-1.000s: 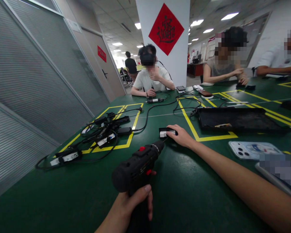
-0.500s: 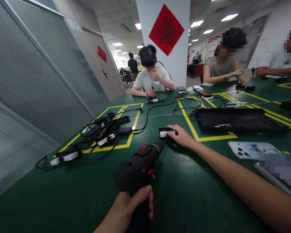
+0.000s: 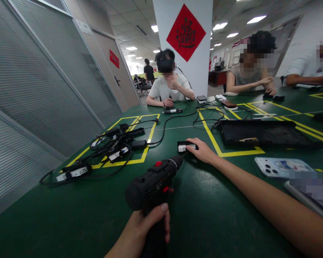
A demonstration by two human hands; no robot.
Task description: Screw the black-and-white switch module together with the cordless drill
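Observation:
My left hand (image 3: 150,225) is wrapped round the handle of a black power drill (image 3: 153,182) with red buttons. The drill points up and to the right, and its thin bit ends close to a small black and white block (image 3: 182,147) on the green table (image 3: 193,204). My right hand (image 3: 201,151) reaches in from the right with its fingers on the right part of that block, pressing or holding it on the table. Whether the bit touches the block cannot be made out.
Black devices with cables (image 3: 118,143) lie at the left inside yellow tape. A black tray (image 3: 266,132), a phone (image 3: 282,167) and a grey device (image 3: 309,197) are at the right. Several people sit across the table; a cable (image 3: 165,125) crosses its middle.
The view has shifted very slightly. Both hands, the drill and the block keep nearly the same positions.

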